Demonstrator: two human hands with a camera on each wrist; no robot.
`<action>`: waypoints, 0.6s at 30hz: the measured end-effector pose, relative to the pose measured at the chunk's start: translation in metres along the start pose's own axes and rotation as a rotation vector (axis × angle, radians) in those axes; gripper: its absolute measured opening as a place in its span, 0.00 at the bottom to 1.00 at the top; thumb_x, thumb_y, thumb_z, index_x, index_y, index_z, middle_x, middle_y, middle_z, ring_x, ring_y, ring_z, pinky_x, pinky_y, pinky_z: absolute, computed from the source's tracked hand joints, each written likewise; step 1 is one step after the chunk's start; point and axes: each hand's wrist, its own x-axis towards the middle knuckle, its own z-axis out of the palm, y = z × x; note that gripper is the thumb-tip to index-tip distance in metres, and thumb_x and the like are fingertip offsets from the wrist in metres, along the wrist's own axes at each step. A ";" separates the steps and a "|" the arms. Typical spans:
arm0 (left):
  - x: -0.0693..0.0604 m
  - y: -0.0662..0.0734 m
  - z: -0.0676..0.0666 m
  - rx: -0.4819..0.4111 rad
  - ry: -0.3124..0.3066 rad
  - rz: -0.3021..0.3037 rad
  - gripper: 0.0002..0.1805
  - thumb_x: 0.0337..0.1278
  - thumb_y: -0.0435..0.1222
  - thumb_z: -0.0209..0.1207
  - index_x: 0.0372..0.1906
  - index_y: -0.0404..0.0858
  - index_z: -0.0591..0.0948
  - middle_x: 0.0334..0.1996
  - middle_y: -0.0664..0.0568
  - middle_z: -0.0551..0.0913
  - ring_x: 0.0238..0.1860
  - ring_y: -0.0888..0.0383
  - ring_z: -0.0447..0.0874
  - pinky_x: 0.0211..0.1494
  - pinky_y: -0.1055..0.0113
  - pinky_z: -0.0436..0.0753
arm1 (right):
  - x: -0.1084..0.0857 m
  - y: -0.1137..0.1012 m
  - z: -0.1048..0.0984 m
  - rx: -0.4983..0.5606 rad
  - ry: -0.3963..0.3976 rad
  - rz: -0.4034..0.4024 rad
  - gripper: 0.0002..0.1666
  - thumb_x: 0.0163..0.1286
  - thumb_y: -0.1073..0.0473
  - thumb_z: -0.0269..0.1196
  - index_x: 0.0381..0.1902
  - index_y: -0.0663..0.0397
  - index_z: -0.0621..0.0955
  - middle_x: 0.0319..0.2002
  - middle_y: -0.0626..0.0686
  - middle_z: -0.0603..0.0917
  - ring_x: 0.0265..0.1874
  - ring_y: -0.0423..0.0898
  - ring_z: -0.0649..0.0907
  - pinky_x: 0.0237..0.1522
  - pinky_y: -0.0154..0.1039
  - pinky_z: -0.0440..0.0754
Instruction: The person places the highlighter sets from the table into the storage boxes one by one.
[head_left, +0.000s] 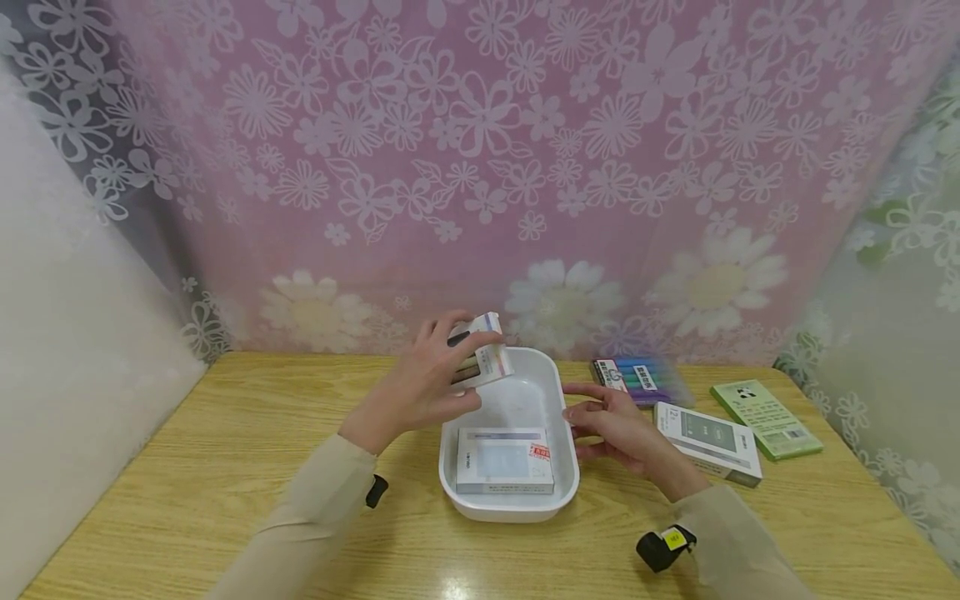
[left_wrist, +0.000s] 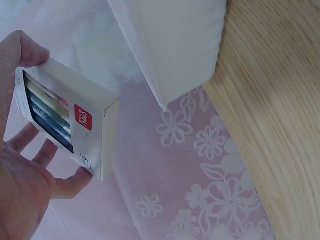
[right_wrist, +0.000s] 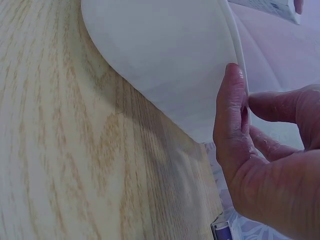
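Above the far left part of a white plastic tub [head_left: 510,507], the left hand [head_left: 423,379] holds a small white box of pens [head_left: 491,350] tilted. In the left wrist view the thumb and fingers of the left hand [left_wrist: 25,175] grip the edges of this windowed pen box [left_wrist: 92,120]. At the tub's right side, the right hand [head_left: 618,429] touches the rim; the right wrist view shows the fingers of the right hand [right_wrist: 270,155] against the tub wall [right_wrist: 170,55], thumb near the rim. Inside the tub's near end lies a white box [head_left: 504,462] with a red mark.
Right of the tub on the wooden table [head_left: 300,517] lie a clear pack of coloured pens [head_left: 645,379], a white and grey box [head_left: 708,442] and a green panda box [head_left: 768,421]. A flowered pink curtain [head_left: 480,167] hangs behind the table's far edge.
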 end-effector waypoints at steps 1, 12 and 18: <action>0.001 0.001 0.001 0.002 0.000 0.000 0.36 0.50 0.40 0.64 0.69 0.60 0.72 0.71 0.45 0.66 0.66 0.39 0.68 0.58 0.40 0.77 | 0.000 0.000 0.000 0.001 -0.001 -0.003 0.36 0.77 0.58 0.60 0.78 0.54 0.63 0.52 0.57 0.86 0.41 0.47 0.88 0.38 0.41 0.89; 0.009 0.007 0.012 -0.057 -0.015 0.036 0.36 0.50 0.40 0.65 0.68 0.57 0.71 0.70 0.44 0.65 0.64 0.43 0.68 0.57 0.46 0.79 | 0.001 0.001 0.000 0.016 -0.006 -0.008 0.34 0.78 0.59 0.59 0.77 0.55 0.63 0.51 0.56 0.86 0.40 0.46 0.87 0.38 0.42 0.90; 0.011 0.006 0.018 -0.113 -0.035 0.036 0.35 0.51 0.39 0.65 0.68 0.56 0.70 0.71 0.45 0.64 0.69 0.43 0.65 0.57 0.48 0.80 | 0.001 0.001 0.000 0.012 -0.007 -0.004 0.35 0.77 0.59 0.59 0.78 0.54 0.63 0.51 0.56 0.86 0.40 0.47 0.87 0.39 0.42 0.90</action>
